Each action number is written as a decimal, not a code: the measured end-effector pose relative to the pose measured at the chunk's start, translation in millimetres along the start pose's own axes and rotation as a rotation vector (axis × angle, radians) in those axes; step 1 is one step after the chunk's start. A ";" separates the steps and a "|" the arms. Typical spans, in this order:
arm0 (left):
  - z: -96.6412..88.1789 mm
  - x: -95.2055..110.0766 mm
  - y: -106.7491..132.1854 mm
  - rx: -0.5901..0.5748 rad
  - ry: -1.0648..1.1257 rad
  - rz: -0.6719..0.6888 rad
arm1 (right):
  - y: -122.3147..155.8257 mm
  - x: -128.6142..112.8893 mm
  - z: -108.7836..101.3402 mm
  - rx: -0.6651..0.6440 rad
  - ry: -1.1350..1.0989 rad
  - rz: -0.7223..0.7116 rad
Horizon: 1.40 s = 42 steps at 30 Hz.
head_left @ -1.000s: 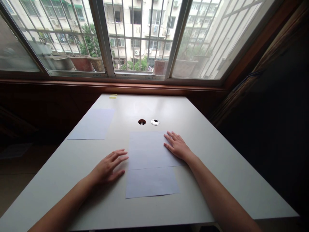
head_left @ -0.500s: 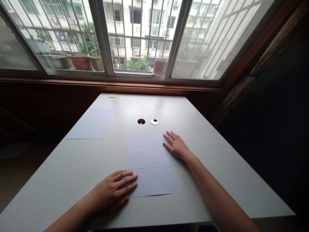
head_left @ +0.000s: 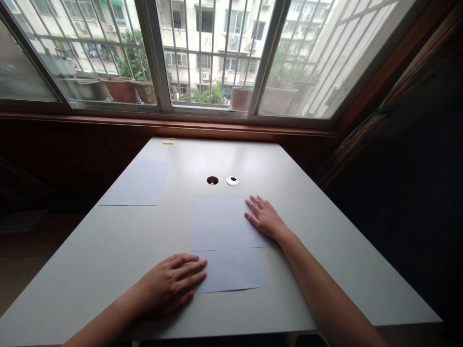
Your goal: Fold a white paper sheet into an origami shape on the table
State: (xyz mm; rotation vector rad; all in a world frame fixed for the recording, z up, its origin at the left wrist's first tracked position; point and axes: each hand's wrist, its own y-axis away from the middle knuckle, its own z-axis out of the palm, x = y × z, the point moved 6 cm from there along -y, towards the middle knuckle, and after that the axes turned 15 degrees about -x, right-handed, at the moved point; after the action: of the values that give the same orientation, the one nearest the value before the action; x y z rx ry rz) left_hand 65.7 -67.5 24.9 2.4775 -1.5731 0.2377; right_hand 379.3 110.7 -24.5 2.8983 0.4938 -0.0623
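Observation:
Two pale sheets of paper lie in front of me, one beyond the other, meeting along a thin line. My right hand (head_left: 263,216) lies flat, fingers spread, on the right side of the farther sheet (head_left: 219,221). The nearer sheet (head_left: 233,270) looks shorter, and its front edge lifts slightly from the table. My left hand (head_left: 175,282) rests open and palm down at that sheet's left edge, fingertips on the paper. Both palms are hidden. Neither hand grips anything.
The white table (head_left: 119,260) reaches to the window wall. Another paper sheet (head_left: 135,183) lies at its left edge. A yellow sticky note (head_left: 169,141) is at the far left corner. Past the sheets are a round hole (head_left: 212,180) and a round cover (head_left: 232,181).
The view has tilted very slightly, so the scene sits a few pixels higher. Both hands and the sheets keep their places on the table.

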 end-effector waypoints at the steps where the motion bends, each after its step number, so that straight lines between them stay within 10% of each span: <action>1: 0.5 -0.3 -0.2 -0.004 0.000 -0.002 | 0.0 0.0 0.0 0.001 0.001 0.001; 42: -2.9 -0.8 -2.3 -0.020 0.038 0.000 | 1.8 0.2 -0.3 -0.011 0.006 0.003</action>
State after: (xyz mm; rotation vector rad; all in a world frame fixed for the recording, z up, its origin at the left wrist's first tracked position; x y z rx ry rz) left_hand 67.3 -65.1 27.3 2.4435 -1.5525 0.2668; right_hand 380.1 109.2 -23.9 2.8893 0.4888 -0.0499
